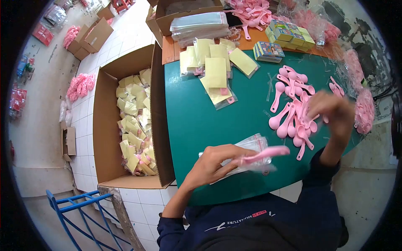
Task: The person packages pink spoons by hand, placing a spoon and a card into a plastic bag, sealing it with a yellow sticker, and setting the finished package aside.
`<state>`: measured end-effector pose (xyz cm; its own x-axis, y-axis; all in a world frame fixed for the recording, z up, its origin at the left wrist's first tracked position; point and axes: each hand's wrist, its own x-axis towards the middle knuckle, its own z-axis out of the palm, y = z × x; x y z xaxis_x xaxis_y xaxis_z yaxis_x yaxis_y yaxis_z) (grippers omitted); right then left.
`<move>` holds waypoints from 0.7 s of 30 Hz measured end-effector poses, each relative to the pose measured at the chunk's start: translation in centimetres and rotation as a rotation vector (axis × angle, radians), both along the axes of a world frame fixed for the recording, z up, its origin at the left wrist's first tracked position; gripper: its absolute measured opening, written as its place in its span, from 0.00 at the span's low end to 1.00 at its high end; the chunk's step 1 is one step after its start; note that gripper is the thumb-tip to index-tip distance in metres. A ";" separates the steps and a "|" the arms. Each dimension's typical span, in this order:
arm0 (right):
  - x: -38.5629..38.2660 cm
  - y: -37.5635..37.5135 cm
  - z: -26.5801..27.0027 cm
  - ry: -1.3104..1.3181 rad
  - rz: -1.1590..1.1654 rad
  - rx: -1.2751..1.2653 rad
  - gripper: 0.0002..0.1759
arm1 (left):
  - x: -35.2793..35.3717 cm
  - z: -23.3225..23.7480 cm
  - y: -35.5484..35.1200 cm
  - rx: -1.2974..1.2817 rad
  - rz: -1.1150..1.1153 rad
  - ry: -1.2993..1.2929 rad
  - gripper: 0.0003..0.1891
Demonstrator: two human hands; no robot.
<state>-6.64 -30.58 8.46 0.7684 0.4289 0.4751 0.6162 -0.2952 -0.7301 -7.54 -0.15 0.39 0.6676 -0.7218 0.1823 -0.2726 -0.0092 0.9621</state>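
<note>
My left hand (218, 161) is closed around a pink measuring spoon (268, 154), with its thumb and fingers pinching one end. A clear plastic bag hangs with the spoon, smeared by motion. Beneath that hand lies a stack of clear plastic bags (256, 143) on the green table. My right hand (331, 109) is raised at the right side of a heap of pink spoons (286, 125). Its fingers look curled but are blurred, and whether anything is in them does not show.
Packed pouches with cream cards (216, 72) lie at the table's back left. Card stacks (268, 51), clear bags (199, 26) and more pink spoons (251, 14) stand behind. A large carton (157, 117) of packed pouches adjoins the table's left edge. A blue trolley (79, 201) stands lower left.
</note>
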 end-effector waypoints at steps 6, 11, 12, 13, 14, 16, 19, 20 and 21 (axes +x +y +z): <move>9.6 -14.4 -4.9 0.274 -0.489 0.015 0.09 | 0.0 -0.8 0.0 -0.255 -0.190 0.102 0.20; 16.1 -15.6 -9.4 0.147 -0.714 -0.624 0.11 | 0.2 -2.9 0.2 -0.346 -0.207 0.229 0.25; 17.5 -14.5 -10.5 0.105 -0.755 -0.687 0.11 | -0.2 -3.2 0.3 -0.402 -0.169 0.306 0.26; 18.4 -13.7 -11.3 0.064 -0.795 -0.746 0.11 | -0.7 -3.7 0.5 -0.454 -0.129 0.383 0.27; 19.1 -13.9 -11.7 0.066 -0.809 -0.724 0.11 | -1.2 -4.3 0.7 -0.506 -0.086 0.458 0.29; 20.4 -14.8 -12.2 0.061 -0.826 -0.679 0.10 | -1.7 -4.8 0.9 -0.644 -0.093 0.582 0.27; 16.6 -14.2 -6.7 0.602 -0.452 -0.023 0.13 | -1.8 -4.2 0.7 -0.858 -0.177 0.759 0.21; 16.7 -17.2 -7.6 0.614 -0.380 0.265 0.13 | -1.7 -4.2 0.6 -0.791 -0.238 0.738 0.23; 16.5 -21.3 -9.2 0.616 -0.310 0.553 0.14 | -1.6 -4.3 0.4 -0.723 -0.305 0.722 0.25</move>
<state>9.84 -51.93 -0.70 0.9998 -0.0097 0.0158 0.0167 0.1100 -0.9938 -9.18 0.28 -3.91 0.5978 -0.7556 0.2678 0.4697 0.6008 0.6468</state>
